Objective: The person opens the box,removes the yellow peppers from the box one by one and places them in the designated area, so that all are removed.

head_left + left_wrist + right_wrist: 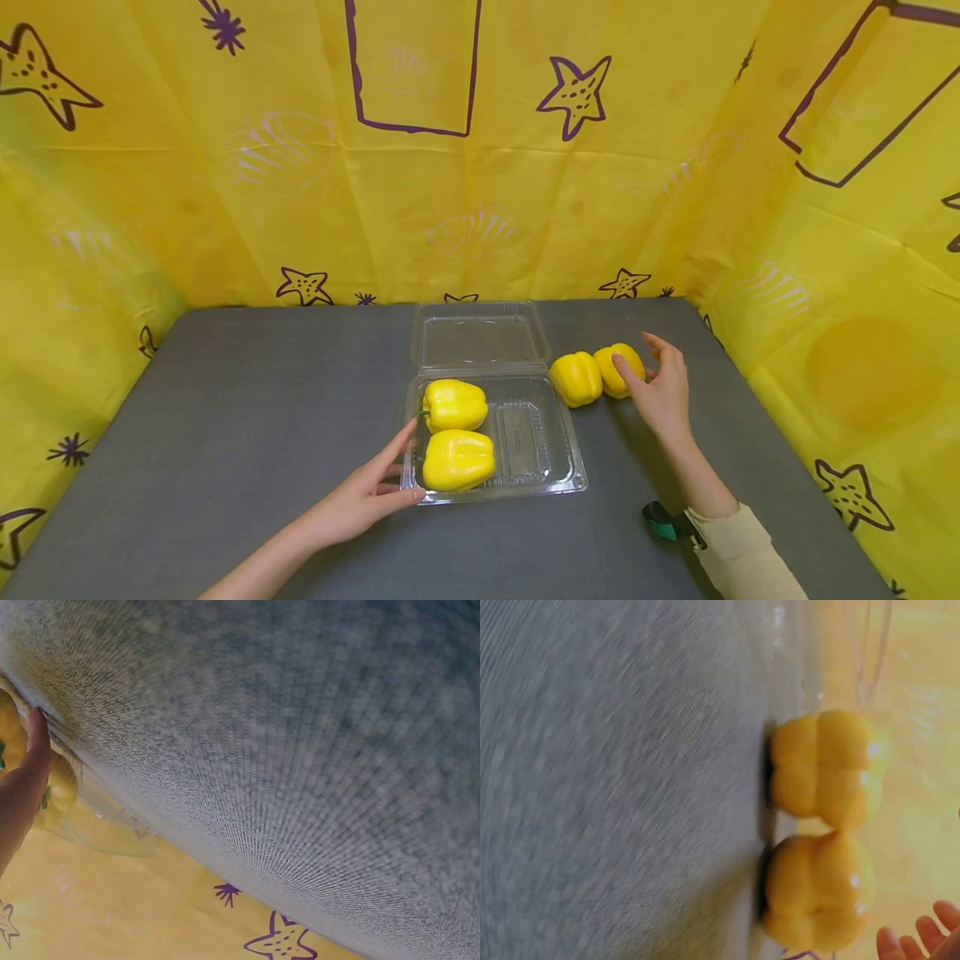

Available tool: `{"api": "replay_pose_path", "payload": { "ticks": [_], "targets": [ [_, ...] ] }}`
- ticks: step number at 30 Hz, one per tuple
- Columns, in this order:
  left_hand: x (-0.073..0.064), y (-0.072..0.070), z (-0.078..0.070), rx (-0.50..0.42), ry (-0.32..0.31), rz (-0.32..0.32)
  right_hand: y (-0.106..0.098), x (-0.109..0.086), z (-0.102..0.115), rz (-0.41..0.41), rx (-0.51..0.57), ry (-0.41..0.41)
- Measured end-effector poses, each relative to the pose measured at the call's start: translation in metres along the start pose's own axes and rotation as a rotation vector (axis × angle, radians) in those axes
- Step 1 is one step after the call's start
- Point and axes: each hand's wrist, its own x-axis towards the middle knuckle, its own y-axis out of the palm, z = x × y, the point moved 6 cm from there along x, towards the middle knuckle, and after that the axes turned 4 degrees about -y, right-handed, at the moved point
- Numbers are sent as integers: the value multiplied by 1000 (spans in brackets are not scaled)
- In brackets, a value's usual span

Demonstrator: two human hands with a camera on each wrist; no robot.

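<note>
A clear plastic clamshell container (525, 446) lies with its lid (480, 337) folded back away from me. Two yellow bell peppers sit in its left half, a rear one (455, 406) and a front one (459, 461). My left hand (360, 500) touches the container's left side and front-left corner with extended fingers. Right of the container, a yellow bell pepper (576, 379) stands beside another pepper (611, 379). My right hand (666, 396) is at that farther-right pepper, its fingers spread and the thumb overlapping it in the head view. The right wrist view shows these fingertips (930, 934) apart from both peppers.
Everything lies on a grey cloth-covered table (285, 400). Yellow printed fabric (510, 183) hangs along its back and sides. A black and green strapped device (662, 522) sits at the right wrist, by a beige sleeve (738, 546).
</note>
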Motion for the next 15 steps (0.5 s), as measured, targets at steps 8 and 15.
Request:
{"api": "replay_pose_path", "payload": {
  "ticks": [8,15],
  "targets": [
    [0,-1,-2,-4,12,4,11,-9,25,118,129,39],
    [1,1,1,4,9,-3,23,-18,44,216,212,17]
  ]
}}
